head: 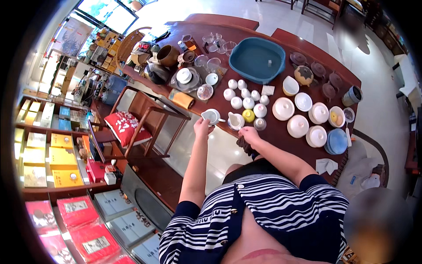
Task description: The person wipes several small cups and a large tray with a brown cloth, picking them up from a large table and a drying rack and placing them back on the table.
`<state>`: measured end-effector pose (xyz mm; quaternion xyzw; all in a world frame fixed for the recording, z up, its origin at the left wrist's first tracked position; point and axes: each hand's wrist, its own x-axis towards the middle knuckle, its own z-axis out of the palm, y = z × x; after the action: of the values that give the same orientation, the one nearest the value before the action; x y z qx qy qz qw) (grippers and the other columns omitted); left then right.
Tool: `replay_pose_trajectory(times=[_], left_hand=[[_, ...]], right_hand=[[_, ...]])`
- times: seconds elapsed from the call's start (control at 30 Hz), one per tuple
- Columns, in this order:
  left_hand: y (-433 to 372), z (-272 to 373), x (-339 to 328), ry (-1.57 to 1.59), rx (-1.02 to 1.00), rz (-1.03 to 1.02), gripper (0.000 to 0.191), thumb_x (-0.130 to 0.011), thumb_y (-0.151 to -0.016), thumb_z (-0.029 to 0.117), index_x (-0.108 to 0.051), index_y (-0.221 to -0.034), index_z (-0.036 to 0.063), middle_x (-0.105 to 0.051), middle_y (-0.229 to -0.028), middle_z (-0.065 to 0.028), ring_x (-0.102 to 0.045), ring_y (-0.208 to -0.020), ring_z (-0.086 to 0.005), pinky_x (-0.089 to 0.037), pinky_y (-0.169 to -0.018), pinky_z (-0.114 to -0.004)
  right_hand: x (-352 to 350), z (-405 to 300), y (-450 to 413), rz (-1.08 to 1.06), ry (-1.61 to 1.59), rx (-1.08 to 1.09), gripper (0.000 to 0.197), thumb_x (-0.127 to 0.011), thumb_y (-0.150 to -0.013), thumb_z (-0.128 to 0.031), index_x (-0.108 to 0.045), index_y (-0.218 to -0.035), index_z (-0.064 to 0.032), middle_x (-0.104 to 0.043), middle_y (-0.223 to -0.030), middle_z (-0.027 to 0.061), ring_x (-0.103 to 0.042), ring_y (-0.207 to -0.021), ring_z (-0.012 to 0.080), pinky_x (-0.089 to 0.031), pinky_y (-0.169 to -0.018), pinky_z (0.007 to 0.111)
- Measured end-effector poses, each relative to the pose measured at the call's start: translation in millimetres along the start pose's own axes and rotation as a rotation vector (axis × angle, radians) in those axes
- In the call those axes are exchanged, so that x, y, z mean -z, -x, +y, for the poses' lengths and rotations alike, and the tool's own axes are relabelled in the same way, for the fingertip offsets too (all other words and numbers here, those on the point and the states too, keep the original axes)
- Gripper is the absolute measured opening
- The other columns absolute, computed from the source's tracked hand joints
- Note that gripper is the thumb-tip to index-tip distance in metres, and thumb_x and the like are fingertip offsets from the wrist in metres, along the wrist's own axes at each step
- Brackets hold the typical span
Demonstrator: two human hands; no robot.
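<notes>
My left hand (202, 128) holds a white ceramic pitcher (212, 116) with a side handle, just off the front edge of the table. Beside it, at the table's edge, is a second white pitcher (235, 121) with a blue pattern. My right hand (249, 136) is next to that second pitcher and grips a dark brown cloth (244, 146) that hangs down. Beyond the hands stand several small white cups (248, 103), a yellow cup (248, 115) and a glassy grey cup (259, 123).
A blue basin (257, 60) of water stands at the far side. White lidded bowls (297, 126), blue plates (336, 141) and dark clay teapots (318, 70) crowd the right. A metal tray (186, 82) and glassware are to the left. A wooden armchair (145, 122) stands left of the table.
</notes>
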<state>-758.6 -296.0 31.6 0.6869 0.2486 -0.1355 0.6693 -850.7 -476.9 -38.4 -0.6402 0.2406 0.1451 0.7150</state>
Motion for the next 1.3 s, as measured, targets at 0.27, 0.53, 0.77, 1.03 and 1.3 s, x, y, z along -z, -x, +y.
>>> replay_pose_trajectory(times=[0.27,0.53,0.77,1.03,1.3], left_hand=[[-96,4,-12,-0.291,0.064,-0.217,0.032,-0.050,-0.077,0.006,-0.054,-0.108,0.0028,-0.059,-0.085,-0.0082,-0.063,-0.069,-0.0207,-0.055,-0.056,-0.029],[-125,28,-30,-0.313,0.061,-0.463,0.021,-0.049,-0.077,0.009,-0.057,-0.096,0.0051,-0.059,-0.076,-0.0067,-0.060,-0.056,-0.0165,-0.050,-0.046,-0.026],[-43,52,-62,-0.847,-1.114,-0.274,0.055,-0.058,-0.071,0.015,-0.040,-0.121,-0.0028,-0.047,-0.115,-0.0227,-0.049,-0.100,-0.0385,-0.041,-0.085,-0.043],[221,-81,-192,-0.657,0.336,-1.779,0.046,-0.042,-0.091,0.037,-0.039,-0.125,0.0077,-0.042,-0.124,-0.0055,-0.044,-0.111,-0.0191,-0.040,-0.088,-0.031],[513,-218,-193,-0.782,0.847,-2.192,0.052,-0.031,-0.091,0.048,-0.036,-0.127,0.0104,-0.044,-0.124,-0.0083,-0.045,-0.112,-0.0223,-0.041,-0.092,-0.035]], right_hand=[[-27,-3,-38,0.212,0.083,-0.058,0.022,-0.049,-0.082,-0.017,-0.060,-0.075,0.0010,-0.061,-0.072,0.0066,-0.056,-0.067,0.0141,-0.044,-0.064,0.027],[-50,-21,-23,0.540,0.199,0.034,0.032,-0.057,-0.080,-0.026,-0.056,-0.099,0.0003,-0.063,-0.084,0.0138,-0.060,-0.081,0.0215,-0.047,-0.072,0.031],[12,-5,84,0.534,-0.313,-0.031,0.022,-0.056,-0.083,-0.018,-0.057,-0.095,0.0004,-0.062,-0.083,0.0080,-0.058,-0.077,0.0144,-0.046,-0.070,0.027],[89,61,284,0.958,-0.935,0.590,0.022,-0.046,-0.090,-0.018,-0.056,-0.104,-0.0041,-0.060,-0.098,0.0061,-0.055,-0.090,0.0145,-0.044,-0.081,0.029],[74,115,541,1.897,0.317,0.268,0.043,-0.054,-0.081,-0.025,-0.049,-0.119,-0.0060,-0.043,-0.127,0.0141,-0.037,-0.119,0.0293,-0.026,-0.100,0.040]])
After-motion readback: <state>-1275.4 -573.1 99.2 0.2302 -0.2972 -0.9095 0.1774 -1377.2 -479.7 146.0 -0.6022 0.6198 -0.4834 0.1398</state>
